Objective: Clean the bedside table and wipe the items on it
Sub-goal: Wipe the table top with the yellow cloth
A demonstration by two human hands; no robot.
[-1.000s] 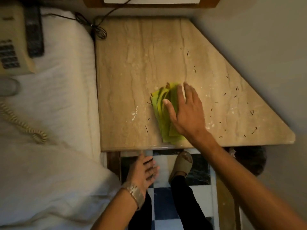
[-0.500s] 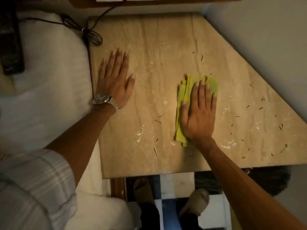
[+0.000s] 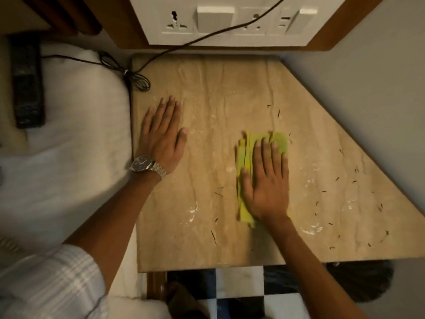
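The bedside table (image 3: 207,88) has a beige marble top with white smears and small dark flecks, mostly on its right half. My right hand (image 3: 266,183) lies flat on a folded yellow-green cloth (image 3: 243,157), pressing it against the middle of the top. My left hand (image 3: 162,139), with a metal watch at the wrist, rests flat and spread on the table's left part, holding nothing.
A white bed (image 3: 69,146) adjoins the table's left edge, with a black remote (image 3: 27,86) lying on it. A dark cable (image 3: 135,77) loops at the back left corner and runs up to a white socket panel (image 3: 230,19). A grey wall (image 3: 368,88) bounds the right side. Checkered floor (image 3: 239,286) lies below.
My left hand came up from below the table edge and settled flat on the left part of the top. My right hand slid the cloth rightward and away from the front edge.
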